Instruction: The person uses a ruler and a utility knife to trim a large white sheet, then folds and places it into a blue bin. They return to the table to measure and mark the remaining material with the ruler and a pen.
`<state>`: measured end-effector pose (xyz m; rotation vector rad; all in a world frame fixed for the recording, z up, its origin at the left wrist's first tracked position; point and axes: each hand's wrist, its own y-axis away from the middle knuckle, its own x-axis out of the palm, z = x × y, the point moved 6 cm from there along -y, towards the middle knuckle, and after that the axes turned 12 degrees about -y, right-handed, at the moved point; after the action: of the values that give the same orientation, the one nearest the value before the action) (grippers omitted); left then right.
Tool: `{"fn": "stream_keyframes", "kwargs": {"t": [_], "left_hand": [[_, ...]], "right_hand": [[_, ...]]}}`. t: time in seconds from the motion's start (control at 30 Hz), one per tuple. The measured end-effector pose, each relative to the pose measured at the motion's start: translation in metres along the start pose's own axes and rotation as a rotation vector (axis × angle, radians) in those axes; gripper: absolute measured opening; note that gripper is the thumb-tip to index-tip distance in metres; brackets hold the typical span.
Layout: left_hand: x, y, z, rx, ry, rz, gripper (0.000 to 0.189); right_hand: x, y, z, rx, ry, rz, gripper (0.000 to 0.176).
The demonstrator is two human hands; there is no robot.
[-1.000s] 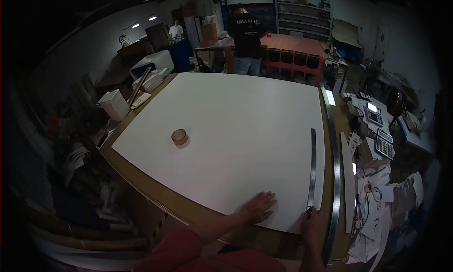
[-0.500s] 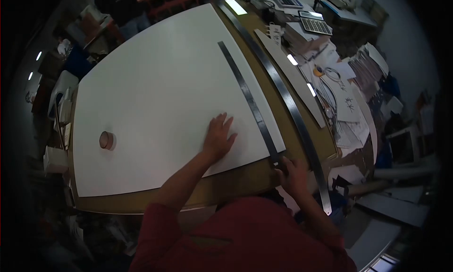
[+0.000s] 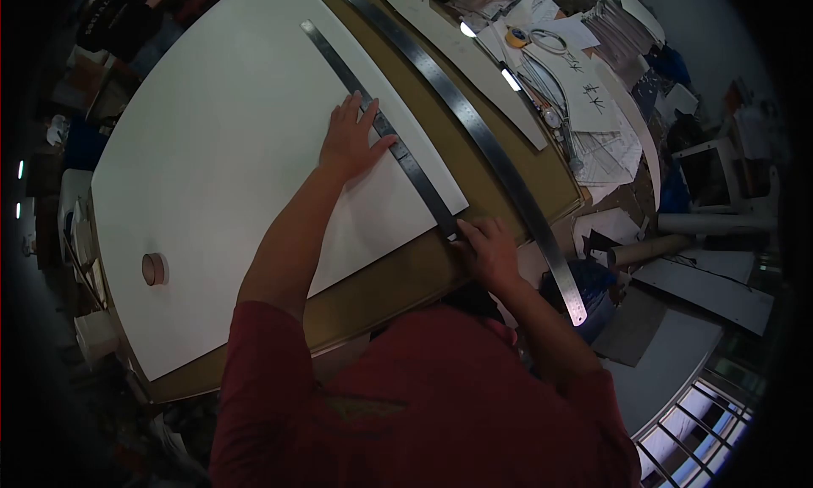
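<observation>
A large white sheet (image 3: pixel 220 132) lies on the brown-topped table (image 3: pixel 356 314). Along its right side rests a dark steel ruler (image 3: pixel 421 181), whose near end sticks out past the sheet's front edge. My left hand (image 3: pixel 349 141) is spread, its palm over the sheet and its fingertips and thumb touching the ruler. At the ruler's near end, my right hand (image 3: pixel 489 249) is closed, thumb and fingers pinching that end; part of this grip is hidden. A brown roll of tape (image 3: pixel 153 269) stands on the left of the sheet.
A longer steel ruler (image 3: pixel 474 119) lies to the right and overhangs the table's front edge. Beyond it are a narrow grey strip (image 3: pixel 474 60), papers (image 3: pixel 584 98) and a yellow tape measure (image 3: pixel 516 37). A cardboard tube (image 3: pixel 648 249) is at the right.
My left hand has moved forward from the bare sheet onto the ruler. My right hand stays at the ruler's near end. The whole view has shifted and turned.
</observation>
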<state>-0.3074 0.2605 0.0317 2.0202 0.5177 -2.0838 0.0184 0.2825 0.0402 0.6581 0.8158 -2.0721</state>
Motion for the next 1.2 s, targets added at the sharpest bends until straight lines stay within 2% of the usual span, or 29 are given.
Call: {"fn": "stream_keyframes", "kwargs": {"t": [0.17, 0.33, 0.37, 0.4, 0.47, 0.5, 0.57, 0.77, 0.8, 0.87, 0.93, 1.0, 1.03, 1.1, 1.2], "left_hand": [[0.009, -0.01, 0.008, -0.004, 0.003, -0.025, 0.076], [0.004, -0.011, 0.009, 0.098, 0.034, -0.065, 0.079], [-0.001, -0.01, 0.009, 0.078, 0.032, 0.006, 0.08], [-0.011, -0.007, 0.007, 0.05, 0.069, 0.029, 0.081], [-0.027, -0.002, 0.004, 0.033, 0.09, 0.01, 0.083], [-0.026, -0.002, 0.005, 0.021, 0.091, -0.01, 0.083], [-0.023, -0.002, 0.006, 0.011, 0.126, -0.014, 0.085], [-0.019, -0.004, 0.007, 0.005, 0.118, 0.016, 0.086], [-0.019, -0.004, 0.006, 0.012, 0.126, 0.021, 0.086], [-0.017, -0.007, 0.007, 0.016, 0.093, 0.059, 0.087], [-0.011, -0.015, 0.009, 0.038, 0.066, 0.097, 0.087], [-0.004, -0.018, 0.008, 0.048, -0.026, 0.065, 0.085], [0.0, -0.015, 0.01, 0.028, 0.027, -0.015, 0.083], [0.005, -0.015, 0.011, 0.042, 0.001, -0.049, 0.085], [0.006, -0.014, 0.008, 0.028, 0.002, -0.031, 0.088]], "right_hand": [[0.0, -0.017, -0.002, -0.038, -0.02, -0.015, 0.042], [0.008, -0.012, -0.014, -0.072, 0.025, -0.006, 0.043], [0.007, -0.016, -0.011, -0.16, 0.062, -0.025, 0.045], [0.011, -0.015, -0.015, -0.152, 0.06, 0.007, 0.045], [-0.013, -0.04, 0.032, -0.061, -0.015, 0.106, 0.049], [-0.012, -0.042, 0.035, -0.082, -0.004, 0.107, 0.049], [-0.013, -0.04, 0.032, -0.057, -0.084, 0.096, 0.051], [-0.011, -0.041, 0.031, -0.034, -0.037, 0.113, 0.051], [-0.006, -0.038, 0.015, -0.023, -0.032, 0.113, 0.051], [0.013, -0.02, -0.024, -0.128, -0.041, 0.048, 0.046], [0.007, -0.027, -0.016, -0.075, -0.045, 0.093, 0.047], [0.007, -0.028, -0.016, -0.057, -0.031, 0.079, 0.046], [0.002, -0.033, -0.007, -0.041, -0.055, 0.085, 0.048], [0.002, -0.033, -0.006, -0.008, -0.059, 0.078, 0.05], [0.003, -0.03, -0.012, 0.013, -0.073, 0.086, 0.048]]}}
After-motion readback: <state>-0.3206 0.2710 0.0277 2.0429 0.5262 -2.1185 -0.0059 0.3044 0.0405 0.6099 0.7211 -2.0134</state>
